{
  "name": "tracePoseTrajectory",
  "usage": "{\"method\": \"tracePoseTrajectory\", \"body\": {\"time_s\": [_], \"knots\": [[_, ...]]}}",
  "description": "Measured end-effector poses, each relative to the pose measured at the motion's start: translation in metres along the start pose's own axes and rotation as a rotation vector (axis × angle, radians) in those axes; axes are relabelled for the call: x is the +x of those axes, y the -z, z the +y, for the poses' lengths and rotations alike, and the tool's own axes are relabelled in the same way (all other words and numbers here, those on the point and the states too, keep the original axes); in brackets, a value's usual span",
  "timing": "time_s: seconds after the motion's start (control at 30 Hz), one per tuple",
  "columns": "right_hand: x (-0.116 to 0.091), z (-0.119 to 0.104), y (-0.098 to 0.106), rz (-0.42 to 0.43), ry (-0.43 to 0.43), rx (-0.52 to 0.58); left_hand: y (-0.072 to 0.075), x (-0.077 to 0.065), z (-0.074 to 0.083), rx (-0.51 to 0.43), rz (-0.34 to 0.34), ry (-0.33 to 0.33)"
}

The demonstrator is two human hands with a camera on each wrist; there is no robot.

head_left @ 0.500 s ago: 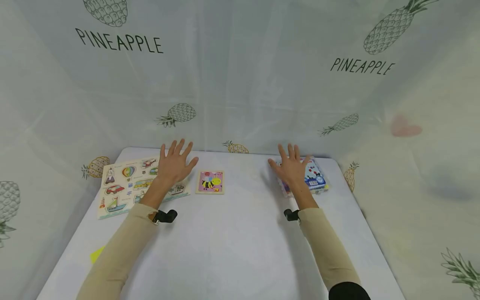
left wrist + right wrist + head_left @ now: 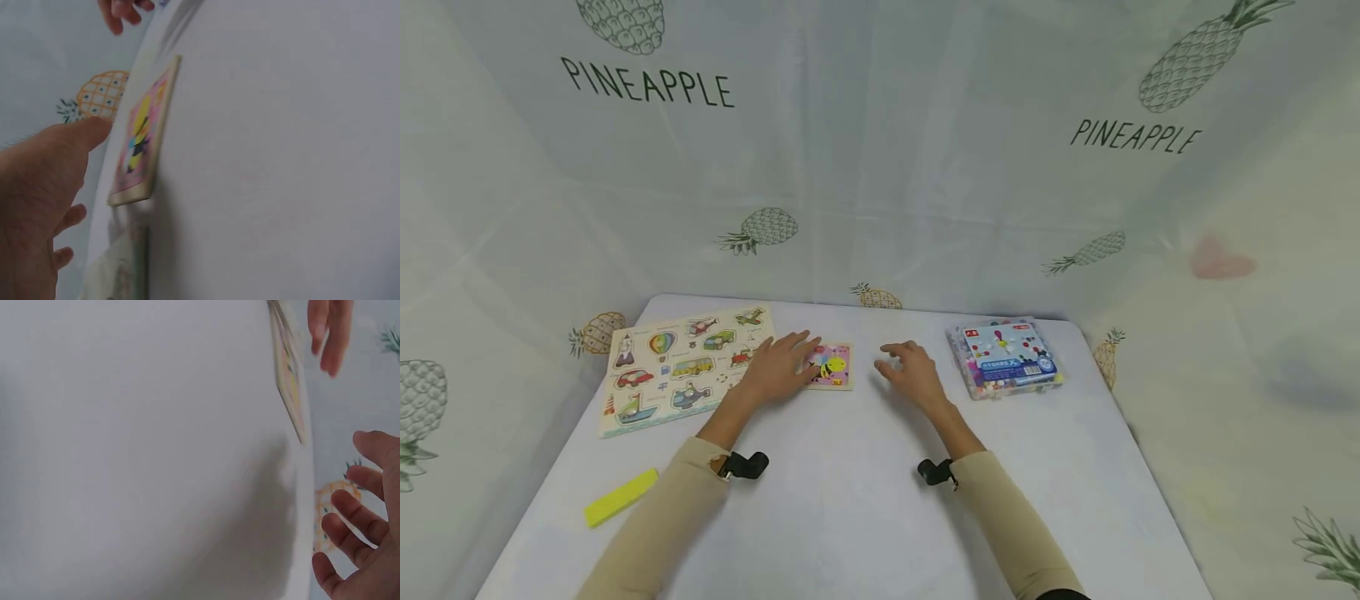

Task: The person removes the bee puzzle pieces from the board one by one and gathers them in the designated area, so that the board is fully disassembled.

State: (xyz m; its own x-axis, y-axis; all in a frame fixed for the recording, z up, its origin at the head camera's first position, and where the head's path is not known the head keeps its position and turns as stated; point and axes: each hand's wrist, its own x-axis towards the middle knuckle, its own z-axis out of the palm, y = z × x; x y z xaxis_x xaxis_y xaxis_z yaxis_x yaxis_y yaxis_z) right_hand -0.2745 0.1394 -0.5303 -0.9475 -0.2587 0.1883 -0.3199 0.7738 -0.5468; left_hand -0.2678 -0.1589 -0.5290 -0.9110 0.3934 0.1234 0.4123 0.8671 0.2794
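A small square wooden puzzle with a yellow bee on pink (image 2: pixel 835 367) lies flat near the back of the white table. My left hand (image 2: pixel 777 369) hovers over its left side, fingers spread and holding nothing; the fingertips overlap the puzzle in the head view. In the left wrist view the thumb (image 2: pixel 94 130) is apart from the puzzle (image 2: pixel 140 140). To the right of the puzzle, my right hand (image 2: pixel 913 375) is in the air with fingers loosely bent and nothing in them. The right wrist view shows its fingers (image 2: pixel 356 515) spread.
A large vehicle puzzle board (image 2: pixel 681 367) lies at the back left, partly behind the left hand. A clear box of colourful pieces with a blue label (image 2: pixel 1006 354) rests at the back right. A yellow strip (image 2: pixel 621 497) lies beside the left sleeve. A pineapple-print curtain (image 2: pixel 880 208) surrounds the table.
Both hands have moved inward and toward the bee puzzle from wider apart. The right hand has left the space over the clear box, and the yellow strip has come into fuller view.
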Motion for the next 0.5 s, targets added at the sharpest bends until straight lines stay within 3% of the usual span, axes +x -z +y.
{"method": "tracePoseTrajectory", "body": {"time_s": [0.2, 0.5], "knots": [[-0.009, -0.014, -0.027, -0.077, 0.019, 0.039, -0.020, -0.005, 0.005, -0.053, 0.016, -0.016], [-0.001, -0.023, -0.035, -0.094, 0.011, 0.002, -0.037, -0.002, 0.010, 0.004, 0.077, 0.037]]}}
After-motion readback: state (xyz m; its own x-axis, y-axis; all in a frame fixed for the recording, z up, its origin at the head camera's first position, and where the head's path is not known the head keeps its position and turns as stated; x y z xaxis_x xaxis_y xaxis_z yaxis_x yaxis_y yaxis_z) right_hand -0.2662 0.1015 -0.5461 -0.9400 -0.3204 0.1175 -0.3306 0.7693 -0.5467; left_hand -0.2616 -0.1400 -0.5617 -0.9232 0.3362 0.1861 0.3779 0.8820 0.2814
